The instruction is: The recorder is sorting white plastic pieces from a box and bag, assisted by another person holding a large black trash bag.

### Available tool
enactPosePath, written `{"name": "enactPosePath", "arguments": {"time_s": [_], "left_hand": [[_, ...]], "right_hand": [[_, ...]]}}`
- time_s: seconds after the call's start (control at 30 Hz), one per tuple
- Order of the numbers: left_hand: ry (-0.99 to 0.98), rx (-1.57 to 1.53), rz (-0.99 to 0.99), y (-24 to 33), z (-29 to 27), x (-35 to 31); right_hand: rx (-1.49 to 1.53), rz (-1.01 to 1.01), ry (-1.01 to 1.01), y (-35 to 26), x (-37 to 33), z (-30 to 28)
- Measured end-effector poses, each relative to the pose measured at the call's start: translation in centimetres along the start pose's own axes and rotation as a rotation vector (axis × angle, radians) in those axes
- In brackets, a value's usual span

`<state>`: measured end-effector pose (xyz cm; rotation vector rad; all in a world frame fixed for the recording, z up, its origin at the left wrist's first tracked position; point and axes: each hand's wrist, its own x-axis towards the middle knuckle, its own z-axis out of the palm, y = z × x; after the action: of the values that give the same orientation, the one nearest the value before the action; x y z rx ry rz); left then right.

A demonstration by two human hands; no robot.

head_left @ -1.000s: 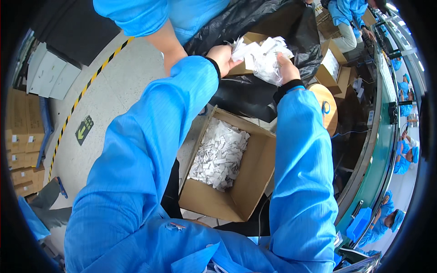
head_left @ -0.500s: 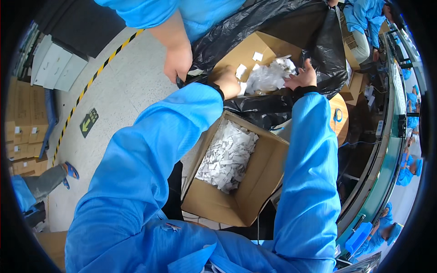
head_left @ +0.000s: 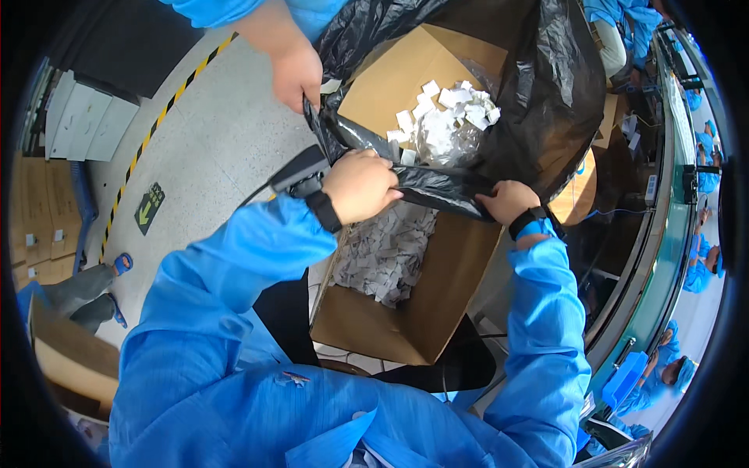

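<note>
Both my hands grip the near rim of a large black plastic bag (head_left: 546, 109). My left hand (head_left: 360, 187) is closed on the rim's left part, and my right hand (head_left: 511, 201) pinches it farther right. Inside the bag lie a brown cardboard piece (head_left: 394, 86) and a heap of small white pieces (head_left: 460, 117) with crumpled clear plastic (head_left: 449, 147). Directly below the rim stands an open cardboard box (head_left: 449, 288) with many white scraps (head_left: 378, 257) in it. A co-worker's hand (head_left: 296, 76) holds the bag's edge at the upper left.
The grey floor (head_left: 226, 140) on the left has a yellow-black tape line (head_left: 160, 117). A round wooden stool top (head_left: 579, 191) is beside the bag. A long green-edged bench (head_left: 647, 312) runs along the right, with people working behind it. Stacked cartons (head_left: 47, 203) stand far left.
My hands have come out of the bag toward me and now hold its near rim, which is stretched over the box's far edge. The white pieces in the bag lie more exposed.
</note>
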<state>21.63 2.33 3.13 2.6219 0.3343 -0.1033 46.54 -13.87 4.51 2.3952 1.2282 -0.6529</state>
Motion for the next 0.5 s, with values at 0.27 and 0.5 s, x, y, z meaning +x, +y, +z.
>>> {"name": "enactPosePath", "arguments": {"time_s": [0.27,0.5], "left_hand": [[0.597,-0.133,0.018,4.4,0.9,-4.3],[0.661,-0.835,-0.402,1.8,6.0,-6.1]], "right_hand": [[0.251,-0.395,0.897,-3.4,-5.4,0.0],[0.346,-0.401,-0.445,-15.6,-7.0,15.6]]}}
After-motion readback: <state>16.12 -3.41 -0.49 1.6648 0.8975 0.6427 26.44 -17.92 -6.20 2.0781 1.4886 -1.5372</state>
